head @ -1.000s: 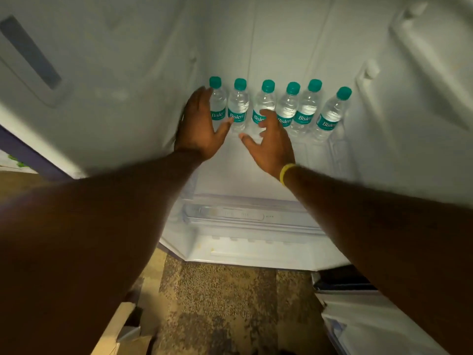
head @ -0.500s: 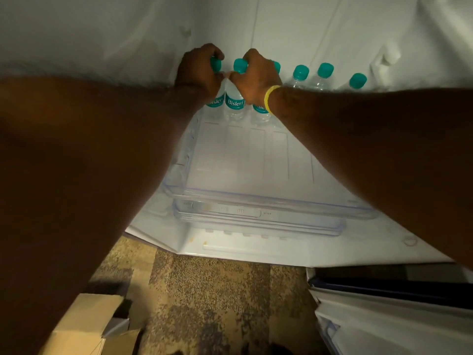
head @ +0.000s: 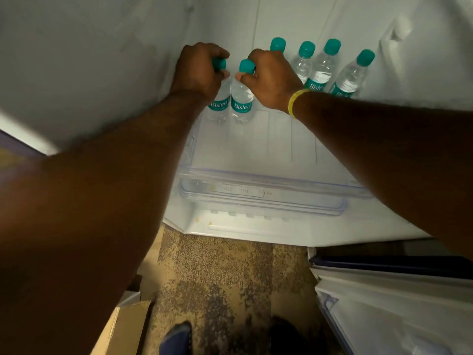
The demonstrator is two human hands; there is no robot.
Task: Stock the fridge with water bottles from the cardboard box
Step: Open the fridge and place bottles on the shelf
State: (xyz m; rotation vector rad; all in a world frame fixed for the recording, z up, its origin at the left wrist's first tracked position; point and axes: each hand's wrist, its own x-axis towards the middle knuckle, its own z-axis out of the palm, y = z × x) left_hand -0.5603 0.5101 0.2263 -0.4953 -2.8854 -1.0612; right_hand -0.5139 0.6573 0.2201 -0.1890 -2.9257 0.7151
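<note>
Left hand [head: 198, 70] curled round the cap of the leftmost bottle [head: 220, 105], right hand [head: 271, 78] round the second bottle [head: 242, 101]; both at the fridge shelf [head: 256, 149] back left. I judged cap-only holds could swing a base, toppling the neighbouring bottles [head: 322, 70].

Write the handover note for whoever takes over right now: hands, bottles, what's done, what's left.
Left grip: curled round the cap of the leftmost bottle.
Right grip: pinches the cap of the second bottle.
Four more bottles stand to their right on the fridge shelf.
Done: six bottles in the fridge.
Left: settle these two, let go, then fetch more from the box; its contents are out of sight.
</note>
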